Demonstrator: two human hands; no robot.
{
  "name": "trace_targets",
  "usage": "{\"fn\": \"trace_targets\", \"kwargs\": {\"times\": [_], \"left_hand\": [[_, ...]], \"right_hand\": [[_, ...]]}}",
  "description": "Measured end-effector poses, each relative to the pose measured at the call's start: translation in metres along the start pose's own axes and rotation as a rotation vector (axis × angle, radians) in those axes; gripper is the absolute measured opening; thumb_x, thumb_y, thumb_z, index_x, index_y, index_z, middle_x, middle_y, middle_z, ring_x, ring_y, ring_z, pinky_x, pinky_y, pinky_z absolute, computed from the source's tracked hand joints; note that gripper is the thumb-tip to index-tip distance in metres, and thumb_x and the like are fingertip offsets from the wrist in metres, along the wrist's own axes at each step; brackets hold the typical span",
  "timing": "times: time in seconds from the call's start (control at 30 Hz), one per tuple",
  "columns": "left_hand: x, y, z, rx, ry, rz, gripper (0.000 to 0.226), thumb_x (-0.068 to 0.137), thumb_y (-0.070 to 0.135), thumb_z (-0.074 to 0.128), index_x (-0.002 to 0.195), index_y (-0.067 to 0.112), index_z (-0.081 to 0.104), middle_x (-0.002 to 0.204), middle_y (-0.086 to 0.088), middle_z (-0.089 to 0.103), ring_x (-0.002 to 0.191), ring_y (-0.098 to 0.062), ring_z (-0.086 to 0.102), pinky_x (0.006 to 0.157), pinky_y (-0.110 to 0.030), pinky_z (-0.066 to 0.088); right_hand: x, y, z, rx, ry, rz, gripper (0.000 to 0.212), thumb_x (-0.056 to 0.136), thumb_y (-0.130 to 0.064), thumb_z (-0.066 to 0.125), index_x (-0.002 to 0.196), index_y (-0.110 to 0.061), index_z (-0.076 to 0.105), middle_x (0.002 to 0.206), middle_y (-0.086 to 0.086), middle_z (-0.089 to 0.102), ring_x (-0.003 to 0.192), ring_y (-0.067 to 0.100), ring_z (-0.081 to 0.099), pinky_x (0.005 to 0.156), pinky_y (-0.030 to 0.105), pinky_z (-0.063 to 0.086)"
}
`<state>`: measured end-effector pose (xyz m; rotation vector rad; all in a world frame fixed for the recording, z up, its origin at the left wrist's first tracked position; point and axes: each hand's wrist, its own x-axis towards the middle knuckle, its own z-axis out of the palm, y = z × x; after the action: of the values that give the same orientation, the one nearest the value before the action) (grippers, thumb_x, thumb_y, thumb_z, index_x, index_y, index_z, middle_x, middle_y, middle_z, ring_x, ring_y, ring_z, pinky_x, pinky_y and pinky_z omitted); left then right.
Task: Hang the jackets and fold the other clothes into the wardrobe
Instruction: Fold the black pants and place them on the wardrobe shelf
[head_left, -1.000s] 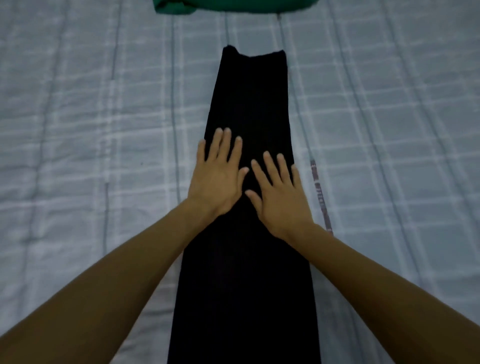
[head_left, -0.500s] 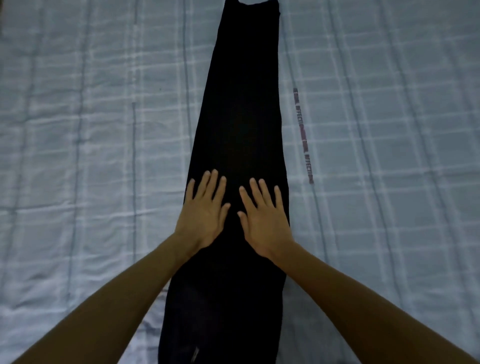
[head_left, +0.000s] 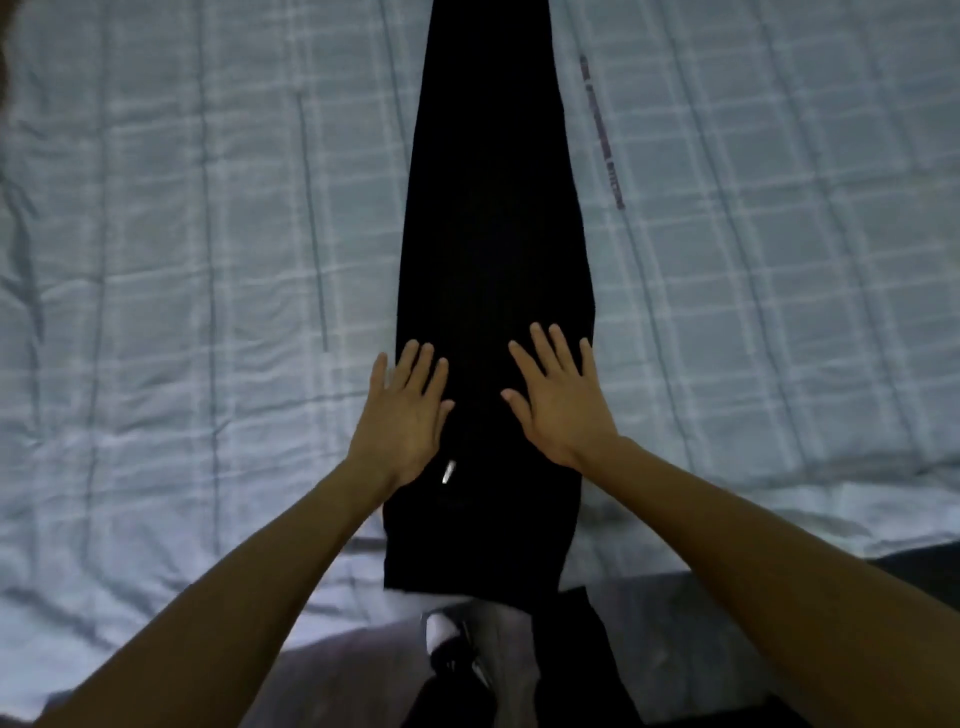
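Bed cover (head_left: 208, 260): pale blue-grey with a checked pattern of lighter lines, lightly wrinkled, filling nearly the whole frame. Its near edge runs across the lower part of the frame, dropping off toward the bottom.

Black garment (head_left: 493, 234): long, narrow, folded lengthwise, lying flat on the cover. It runs from the top centre of the frame straight down to the bed's near edge at lower centre, widening slightly in the middle (fabric too dark to make out seams or type). Its lower end sits at the edge of the bed.

Two bare forearms enter from the lower left and lower right corners, converging on the garment's lower half.

Left hand (head_left: 405, 421): palm down, at the garment's left edge just below mid-frame, fingers straight and only slightly parted, the outer fingers overlapping onto the cover.

Right hand (head_left: 561, 400): palm down, flat on the garment's right side, level with the left hand and apart from it, fingers extended and fanned open, thumb pointing inward. Neither hand grips anything.

Printed strip (head_left: 602, 135): a thin dark line of lettering on the cover, upper right of centre, beside the garment; unreadable.

Small pale metallic piece (head_left: 448, 472): on the garment just below the left hand, possibly a zip pull.
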<state>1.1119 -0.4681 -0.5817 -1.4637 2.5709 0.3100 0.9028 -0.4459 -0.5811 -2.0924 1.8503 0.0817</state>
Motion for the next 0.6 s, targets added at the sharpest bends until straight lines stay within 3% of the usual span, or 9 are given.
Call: {"fn": "trace_targets", "kwargs": {"times": [0.13, 0.27, 0.33, 0.4, 0.5, 0.6], "left_hand": [[-0.086, 0.012, 0.011, -0.103, 0.002, 0.222, 0.066, 0.095, 0.055, 0.027, 0.144, 0.012, 0.035, 0.149, -0.018, 0.033, 0.140, -0.031, 0.027, 0.114, -0.048, 0.017], [-0.136, 0.011, 0.029, -0.104, -0.086, 0.309, 0.095, 0.079, 0.077, 0.039, 0.150, 0.016, 0.020, 0.155, -0.021, 0.015, 0.144, -0.033, 0.012, 0.114, -0.052, 0.013], [-0.143, 0.012, 0.034, -0.090, -0.102, 0.306, 0.099, 0.076, 0.070, 0.051, 0.151, 0.016, 0.015, 0.155, -0.022, 0.008, 0.144, -0.035, 0.007, 0.114, -0.052, 0.012], [-0.144, 0.017, 0.036, -0.108, -0.094, 0.262, 0.101, 0.073, 0.056, 0.068, 0.151, 0.017, 0.017, 0.155, -0.023, 0.011, 0.143, -0.037, 0.011, 0.114, -0.049, 0.015], [-0.140, 0.024, 0.037, -0.094, -0.086, 0.209, 0.096, 0.070, 0.043, 0.078, 0.147, 0.016, 0.027, 0.149, -0.026, 0.028, 0.136, -0.041, 0.031, 0.109, -0.047, 0.027], [-0.134, 0.022, 0.032, -0.039, -0.052, 0.223, 0.081, 0.064, 0.020, 0.083, 0.136, 0.011, 0.048, 0.133, -0.029, 0.049, 0.113, -0.044, 0.055, 0.092, -0.047, 0.047]], "right_hand": [[-0.074, -0.054, 0.007, 0.176, 0.067, -0.068, 0.063, 0.095, -0.050, 0.028, 0.144, -0.011, 0.035, 0.150, 0.015, 0.034, 0.141, 0.031, 0.026, 0.116, 0.047, 0.016], [-0.138, -0.087, 0.031, 0.099, 0.023, -0.141, 0.079, 0.087, -0.062, 0.043, 0.145, -0.009, 0.034, 0.149, 0.016, 0.035, 0.142, 0.030, 0.024, 0.115, 0.051, 0.015], [-0.160, -0.095, 0.047, -0.035, -0.024, -0.151, 0.090, 0.079, -0.063, 0.057, 0.147, -0.010, 0.029, 0.150, 0.018, 0.032, 0.143, 0.033, 0.019, 0.114, 0.055, 0.012], [-0.167, -0.099, 0.057, -0.155, -0.030, -0.100, 0.097, 0.070, -0.051, 0.072, 0.146, -0.012, 0.025, 0.150, 0.020, 0.031, 0.142, 0.035, 0.016, 0.112, 0.057, 0.011], [-0.157, -0.100, 0.056, -0.209, 0.019, 0.004, 0.099, 0.064, -0.043, 0.079, 0.145, -0.014, 0.031, 0.149, 0.020, 0.033, 0.141, 0.037, 0.020, 0.112, 0.057, 0.013], [-0.151, -0.098, 0.052, -0.231, 0.008, 0.008, 0.096, 0.056, -0.036, 0.084, 0.140, -0.013, 0.043, 0.144, 0.021, 0.040, 0.136, 0.040, 0.031, 0.110, 0.059, 0.024]]}}
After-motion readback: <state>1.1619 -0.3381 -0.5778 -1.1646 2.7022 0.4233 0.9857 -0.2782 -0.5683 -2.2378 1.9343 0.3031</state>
